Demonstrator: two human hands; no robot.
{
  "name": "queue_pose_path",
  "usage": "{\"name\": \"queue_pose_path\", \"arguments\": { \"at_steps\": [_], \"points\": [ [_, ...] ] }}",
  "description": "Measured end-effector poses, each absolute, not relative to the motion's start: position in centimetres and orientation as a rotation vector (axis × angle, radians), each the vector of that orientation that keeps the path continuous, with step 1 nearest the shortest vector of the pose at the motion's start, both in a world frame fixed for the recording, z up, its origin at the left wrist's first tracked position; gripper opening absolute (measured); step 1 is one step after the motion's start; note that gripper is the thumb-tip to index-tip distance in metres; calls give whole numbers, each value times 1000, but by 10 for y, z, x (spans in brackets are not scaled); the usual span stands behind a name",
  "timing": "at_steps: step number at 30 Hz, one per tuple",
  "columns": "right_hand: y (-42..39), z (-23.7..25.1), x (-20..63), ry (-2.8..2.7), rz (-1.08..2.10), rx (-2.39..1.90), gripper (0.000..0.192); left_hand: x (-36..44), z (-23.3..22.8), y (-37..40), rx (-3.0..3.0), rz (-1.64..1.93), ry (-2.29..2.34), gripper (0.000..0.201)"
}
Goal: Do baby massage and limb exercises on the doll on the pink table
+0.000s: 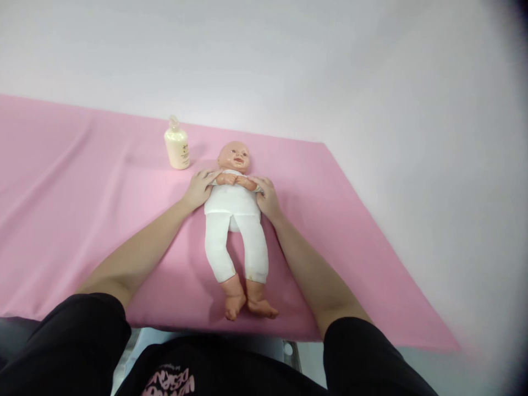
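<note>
A baby doll (233,199) in white cloth lies on its back on the pink sheet, its head away from me and its bare feet towards me. Both of its forearms are folded over the chest, with the fists close together. At the doll's left side in the picture, my left hand (200,188) has its fingers curled over the upper arm. My right hand (267,197) grips the other arm in the same way, thumb side partly hidden. A pump bottle (177,149) of pale yellow liquid stands upright beyond my left hand, apart from it.
The pink sheet (107,159) covers the table, with soft folds on the left. Its right edge slants away towards a plain pale wall or surface (391,110). The table's front edge runs close to my body.
</note>
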State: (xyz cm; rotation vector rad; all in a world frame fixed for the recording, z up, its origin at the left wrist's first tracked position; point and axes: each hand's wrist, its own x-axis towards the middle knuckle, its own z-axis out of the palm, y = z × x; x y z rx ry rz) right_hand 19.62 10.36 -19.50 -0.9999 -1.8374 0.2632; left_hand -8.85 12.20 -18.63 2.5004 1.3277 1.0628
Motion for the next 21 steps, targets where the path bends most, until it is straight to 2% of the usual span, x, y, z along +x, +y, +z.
{"name": "queue_pose_path", "arguments": {
  "at_steps": [21],
  "points": [
    [102,-195,196,-1838,239,-1019,71,-88,-186,121,2483,1069,1325,66]
  ]
}}
